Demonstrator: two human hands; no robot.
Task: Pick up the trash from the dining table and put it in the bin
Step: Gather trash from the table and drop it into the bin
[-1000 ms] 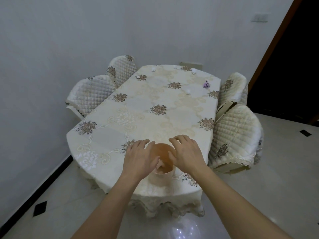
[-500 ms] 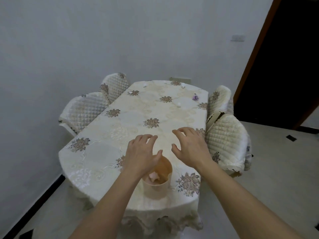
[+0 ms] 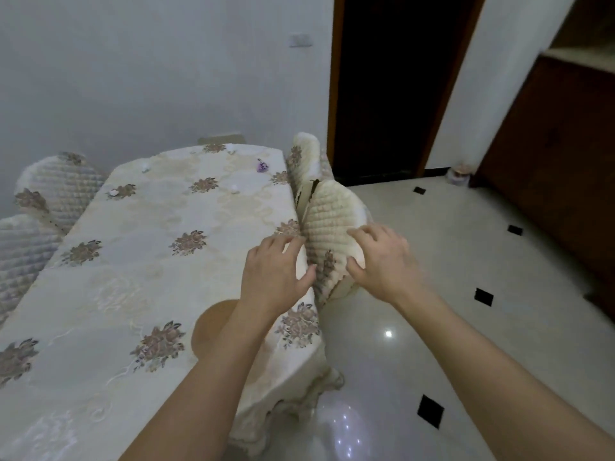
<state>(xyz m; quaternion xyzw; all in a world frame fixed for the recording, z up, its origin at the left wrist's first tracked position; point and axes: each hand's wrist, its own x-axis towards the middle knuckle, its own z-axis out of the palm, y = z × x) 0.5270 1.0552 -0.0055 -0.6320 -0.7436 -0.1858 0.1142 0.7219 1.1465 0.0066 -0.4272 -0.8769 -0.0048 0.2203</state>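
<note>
Left hand [image 3: 276, 271], right hand [image 3: 382, 261] spread; purple scrap [image 3: 262, 166], perhaps wrapper, illegible.

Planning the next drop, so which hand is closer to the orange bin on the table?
Left. The left hand is just beyond the bin, its forearm crossing the rim. The right hand is farther right, over the quilted chair back beside the table.

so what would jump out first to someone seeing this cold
The left hand and right hand, both open and holding nothing, are spread mid-frame in front of a quilted chair at the table's right edge. Behind the left forearm a tan bin stands on the floral table. At its far end lie a purple scrap and small white scraps.
</note>
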